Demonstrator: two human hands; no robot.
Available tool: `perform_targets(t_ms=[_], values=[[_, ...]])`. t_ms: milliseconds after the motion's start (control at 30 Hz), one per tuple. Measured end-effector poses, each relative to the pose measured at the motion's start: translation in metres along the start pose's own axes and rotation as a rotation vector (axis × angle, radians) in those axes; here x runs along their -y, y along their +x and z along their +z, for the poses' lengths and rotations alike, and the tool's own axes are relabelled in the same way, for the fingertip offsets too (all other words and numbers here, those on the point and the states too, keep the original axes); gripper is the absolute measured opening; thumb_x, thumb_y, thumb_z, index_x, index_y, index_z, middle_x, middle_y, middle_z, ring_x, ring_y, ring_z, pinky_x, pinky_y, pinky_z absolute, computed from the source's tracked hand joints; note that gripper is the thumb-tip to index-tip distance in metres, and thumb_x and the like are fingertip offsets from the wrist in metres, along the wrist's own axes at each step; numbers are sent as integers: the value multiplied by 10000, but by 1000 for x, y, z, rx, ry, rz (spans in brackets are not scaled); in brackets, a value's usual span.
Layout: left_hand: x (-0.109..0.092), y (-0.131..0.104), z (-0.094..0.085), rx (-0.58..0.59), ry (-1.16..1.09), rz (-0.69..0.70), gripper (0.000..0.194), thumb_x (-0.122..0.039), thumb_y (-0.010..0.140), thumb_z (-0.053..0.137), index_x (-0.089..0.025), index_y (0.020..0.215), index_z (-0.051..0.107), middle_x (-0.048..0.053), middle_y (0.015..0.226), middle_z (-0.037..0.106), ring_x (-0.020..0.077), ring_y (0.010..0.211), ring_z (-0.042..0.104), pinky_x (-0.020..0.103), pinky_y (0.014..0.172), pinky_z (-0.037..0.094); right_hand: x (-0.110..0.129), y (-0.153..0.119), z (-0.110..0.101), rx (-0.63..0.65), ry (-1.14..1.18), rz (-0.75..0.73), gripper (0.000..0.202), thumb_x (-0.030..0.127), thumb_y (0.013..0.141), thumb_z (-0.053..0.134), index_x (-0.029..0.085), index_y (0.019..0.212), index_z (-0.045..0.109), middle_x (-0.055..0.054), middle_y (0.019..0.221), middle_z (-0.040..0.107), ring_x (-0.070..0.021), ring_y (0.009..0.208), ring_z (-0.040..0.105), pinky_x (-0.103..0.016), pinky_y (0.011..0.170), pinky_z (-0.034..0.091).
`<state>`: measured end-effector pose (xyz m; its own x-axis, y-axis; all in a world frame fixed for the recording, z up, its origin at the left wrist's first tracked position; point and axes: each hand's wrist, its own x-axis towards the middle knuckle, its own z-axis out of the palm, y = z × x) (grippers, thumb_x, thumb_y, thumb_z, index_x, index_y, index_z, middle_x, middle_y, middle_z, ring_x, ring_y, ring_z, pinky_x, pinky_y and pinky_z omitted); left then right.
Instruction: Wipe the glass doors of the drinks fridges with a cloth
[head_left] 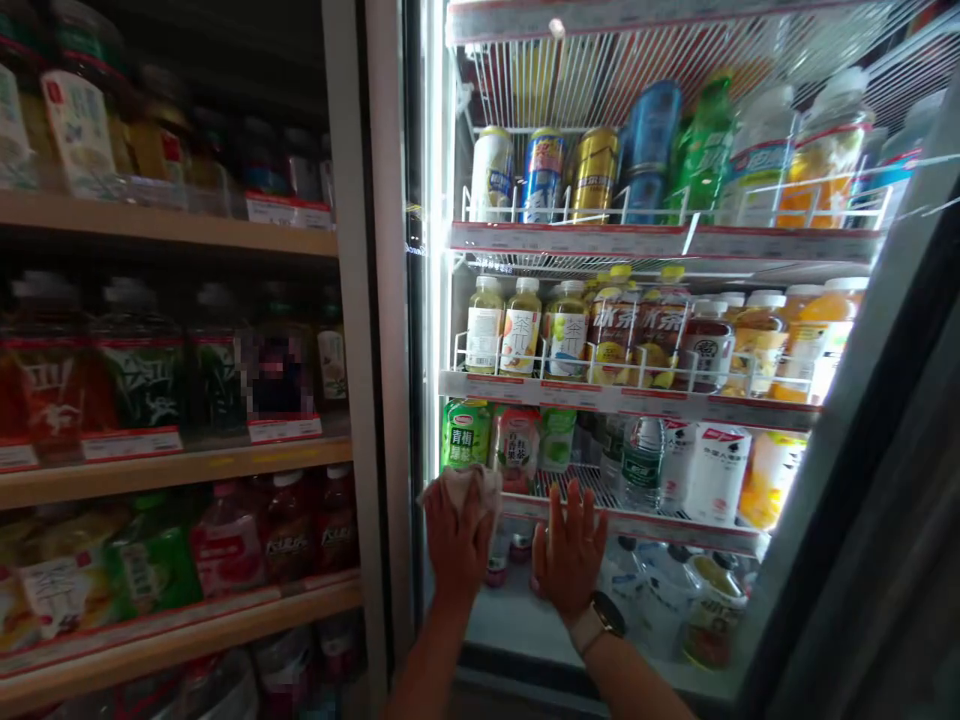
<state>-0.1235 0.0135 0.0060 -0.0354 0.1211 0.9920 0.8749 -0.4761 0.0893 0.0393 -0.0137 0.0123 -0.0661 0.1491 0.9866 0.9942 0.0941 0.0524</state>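
My left hand is closed on a pale, crumpled cloth at the left end of the cooler's lower shelf strip. Just above the cloth stand a green drink carton and a red-labelled drink. My right hand, with a watch on its wrist, is open, palm forward and fingers apart. It is raised before the same shelf strip; whether it touches the strip or anything in front of it, I cannot tell. A clear water bottle stands to its upper right.
Lit cooler shelves hold cans, tea bottles and white cartons behind wire guards. Tubs and bottles stand at the bottom. A dark door edge is at right. Wooden shelves with drinks are at left.
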Motion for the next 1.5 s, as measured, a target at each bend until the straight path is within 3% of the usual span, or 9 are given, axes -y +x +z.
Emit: perform_targets(t_ms=[200, 400, 533, 633, 800, 1000, 1100, 1400, 1500], values=[[32, 5, -16, -22, 20, -296, 628, -258, 946, 487, -230, 1522, 239, 127, 1616, 143, 322, 1485, 131, 553, 1184, 213, 4, 2, -2, 9, 45, 46, 672, 236, 932, 431, 188, 1545, 161, -137, 1588, 257, -327, 1466, 232, -560, 1150, 236], [-21, -2, 5, -62, -28, -320, 631, -210, 959, 439, -250, 1533, 181, 99, 1616, 159, 303, 1495, 70, 555, 1197, 168, 4, 1, -1, 11, 42, 47, 668, 237, 928, 422, 184, 1544, 170, -144, 1576, 287, -325, 1466, 231, -556, 1151, 236], [-59, -3, 17, -11, -82, -137, 628, -207, 933, 496, -288, 1511, 266, 66, 1630, 96, 298, 1493, 113, 521, 1194, 207, 2, -1, 1, 11, 14, 32, 670, 215, 925, 408, 179, 1546, 161, -160, 1577, 278, -325, 1467, 226, -557, 1137, 263], [-65, 2, 18, 0, -103, 25, 597, -230, 928, 513, -292, 1491, 325, 75, 1625, 128, 289, 1485, 165, 483, 1189, 236, -1, -1, 2, 6, -9, 5, 670, 206, 931, 399, 169, 1549, 141, -174, 1571, 286, -328, 1466, 224, -555, 1125, 283], [-30, 11, 7, 31, -56, 111, 626, -202, 901, 568, -314, 1477, 351, 66, 1618, 160, 289, 1470, 216, 443, 1171, 295, -2, 0, -1, 21, -27, -23, 669, 221, 928, 410, 144, 1545, 164, -183, 1549, 327, -339, 1462, 225, -551, 1131, 269], [35, 7, -19, -5, 47, -240, 627, -240, 929, 523, -241, 1508, 284, 133, 1617, 122, 344, 1475, 154, 551, 1151, 293, 2, 0, -4, 47, 18, 25, 699, 214, 914, 443, 179, 1547, 149, -155, 1587, 256, -332, 1471, 208, -570, 1146, 236], [41, -3, -21, 8, 40, -317, 620, -248, 941, 495, -213, 1515, 263, 160, 1615, 95, 358, 1472, 153, 576, 1141, 293, 3, 1, -4, 38, 32, 45, 697, 220, 913, 437, 187, 1548, 149, -148, 1588, 257, -333, 1467, 222, -567, 1147, 236], [-58, -40, 20, 61, -63, -72, 661, -160, 910, 517, -313, 1506, 276, 83, 1617, 172, 313, 1476, 183, 540, 1162, 288, 1, 0, -1, 32, 23, 29, 678, 221, 918, 397, 172, 1548, 152, -168, 1565, 304, -326, 1462, 233, -567, 1136, 251], [-66, -34, 23, 37, -66, 24, 671, -167, 891, 562, -328, 1492, 311, 88, 1606, 213, 309, 1468, 221, 527, 1150, 312, -1, -1, 0, 41, 14, 16, 679, 220, 916, 384, 173, 1549, 144, -173, 1558, 316, -326, 1462, 233, -569, 1127, 263]])
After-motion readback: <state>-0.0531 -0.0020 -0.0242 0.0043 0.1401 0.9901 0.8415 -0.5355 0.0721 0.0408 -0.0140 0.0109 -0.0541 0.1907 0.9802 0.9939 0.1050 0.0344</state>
